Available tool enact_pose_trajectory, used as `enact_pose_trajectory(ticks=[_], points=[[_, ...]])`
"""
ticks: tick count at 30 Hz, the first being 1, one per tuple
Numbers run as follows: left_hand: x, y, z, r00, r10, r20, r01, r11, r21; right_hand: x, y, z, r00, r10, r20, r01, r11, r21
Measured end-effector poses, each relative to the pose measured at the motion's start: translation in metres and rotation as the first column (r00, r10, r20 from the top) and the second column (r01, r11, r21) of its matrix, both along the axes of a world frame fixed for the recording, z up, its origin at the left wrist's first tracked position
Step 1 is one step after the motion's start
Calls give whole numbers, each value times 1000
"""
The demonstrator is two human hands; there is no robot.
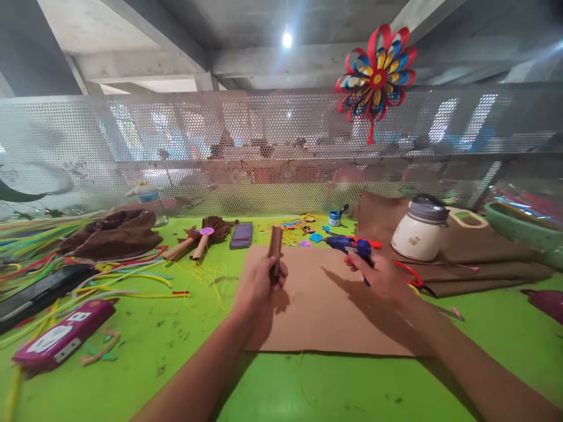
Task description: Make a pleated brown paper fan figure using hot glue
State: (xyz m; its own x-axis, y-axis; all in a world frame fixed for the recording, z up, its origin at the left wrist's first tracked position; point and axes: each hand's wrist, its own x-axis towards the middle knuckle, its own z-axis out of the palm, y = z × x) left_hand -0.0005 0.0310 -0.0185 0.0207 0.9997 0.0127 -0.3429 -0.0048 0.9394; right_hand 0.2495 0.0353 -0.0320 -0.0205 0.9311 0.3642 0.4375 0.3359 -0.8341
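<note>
My left hand (pixel 268 281) is closed round a rolled brown paper tube (pixel 275 239), held upright above a flat sheet of brown paper (pixel 325 328). In my right hand (pixel 382 278) is a dark blue glue gun (pixel 349 245), its nozzle pointing left toward the tube but apart from it. The brown sheet lies on the green table, under both hands. Behind the left hand are two rolled paper pieces with fanned, pleated tops; one bears a pink round sticker (pixel 204 232).
Left are colourful pipe cleaners (pixel 145 278), brown cloth (pixel 116 234) and a purple box (pixel 65 337). Small cut-outs (pixel 299 228) and a blue jar (pixel 335 218) lie at the back. A cream jug (pixel 420 228), folded brown paper (pixel 479 275) and a green basin (pixel 523 225) stand right.
</note>
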Motion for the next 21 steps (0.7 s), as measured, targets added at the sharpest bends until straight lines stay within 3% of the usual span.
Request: enact_pose_trajectory(ticks=[2,4,8,11,14,18,21], points=[[-11,8,8,989,125,80,-124,992,-17,-2,6,-14,968,-97,230,66,988,138],[-18,13,11,963,228,142,-225,974,-36,-6,8,-27,911,-104,400,15,976,219],[-18,14,6,950,265,165,-258,964,-60,-10,2,-39,832,-20,555,-69,988,139],[-12,12,-3,963,231,143,-219,971,-93,-7,-2,-28,819,60,570,-141,985,98],[-7,12,-12,973,202,115,-192,977,-97,-13,14,-3,826,54,561,-158,978,138],[-7,14,-19,979,185,90,-179,982,-65,-50,73,25,778,106,620,-127,992,-11],[-10,15,-19,978,196,72,-191,979,-65,-89,122,27,737,115,666,-96,993,-66]])
